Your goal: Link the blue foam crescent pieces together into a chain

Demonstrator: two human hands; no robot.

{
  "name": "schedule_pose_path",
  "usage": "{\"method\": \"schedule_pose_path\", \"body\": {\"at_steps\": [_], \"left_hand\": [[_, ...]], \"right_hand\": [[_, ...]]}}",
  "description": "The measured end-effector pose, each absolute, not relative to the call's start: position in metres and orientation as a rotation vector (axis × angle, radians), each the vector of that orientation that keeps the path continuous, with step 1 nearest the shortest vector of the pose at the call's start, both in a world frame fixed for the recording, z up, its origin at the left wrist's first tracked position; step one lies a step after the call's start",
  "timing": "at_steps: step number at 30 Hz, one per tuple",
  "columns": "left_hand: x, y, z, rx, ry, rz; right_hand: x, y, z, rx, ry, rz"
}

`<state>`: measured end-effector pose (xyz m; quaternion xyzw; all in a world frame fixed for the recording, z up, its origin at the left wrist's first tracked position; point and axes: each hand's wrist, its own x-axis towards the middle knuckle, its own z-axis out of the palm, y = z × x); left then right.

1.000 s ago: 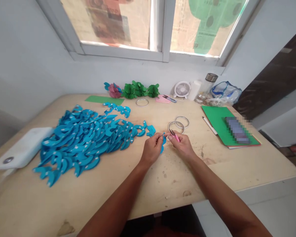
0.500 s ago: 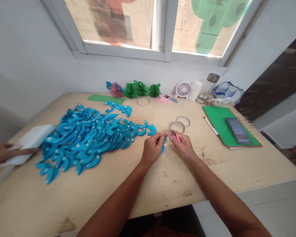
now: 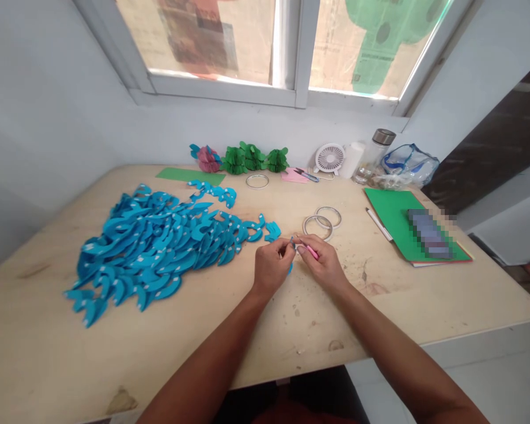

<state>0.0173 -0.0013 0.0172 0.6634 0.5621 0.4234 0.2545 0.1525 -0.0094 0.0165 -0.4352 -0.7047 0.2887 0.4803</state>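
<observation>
My left hand (image 3: 271,260) is closed, pinching a blue paper piece (image 3: 290,269) whose lower part shows beneath the fingers. My right hand (image 3: 324,264) meets it fingertip to fingertip. Inside that hand lies a pair of small pink-handled snips (image 3: 311,252), its dark blades mostly covered by the fingers. Whatever the right fingertips touch on the paper is too small to make out. To the left spreads a big heap of curved blue paper pieces (image 3: 154,241) bearing small white patches. A few more blue pieces (image 3: 272,231) lie just beyond my left hand.
Two tape rings (image 3: 318,227) lie beyond my hands, and a third ring (image 3: 257,181) is farther back. Green paper pom-poms (image 3: 252,158), a small fan (image 3: 330,159) and a bottle (image 3: 373,156) line the wall. A phone (image 3: 430,232) rests on a green folder (image 3: 391,227) at right.
Another person's hand and the white object under it at the left have gone from view. My fingertips have drawn closer together, and the snips sit lower in my right hand, blades less visible.
</observation>
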Motion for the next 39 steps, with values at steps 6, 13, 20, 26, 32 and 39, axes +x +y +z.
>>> {"method": "schedule_pose_path", "body": {"at_steps": [6,13,20,26,32,39], "left_hand": [[0.019,-0.001,0.019,1.675,1.423,1.160],[0.020,-0.003,0.020,1.530,1.303,1.174],[0.020,-0.003,0.018,1.632,1.251,1.082],[0.023,-0.004,0.012,1.579,1.137,1.014],[0.023,-0.003,0.012,1.472,1.077,0.972],[0.021,0.002,0.011,1.367,1.189,1.116]], "right_hand": [[0.152,-0.011,0.018,-1.075,-1.646,0.703],[0.157,-0.006,0.018,-1.211,-1.306,0.955],[0.155,-0.003,0.014,-1.229,-1.170,1.205],[0.154,-0.001,0.009,-1.260,-1.180,1.100],[0.158,0.001,0.013,-1.288,-1.113,1.080],[0.159,0.002,0.012,-1.258,-1.006,1.172]]}}
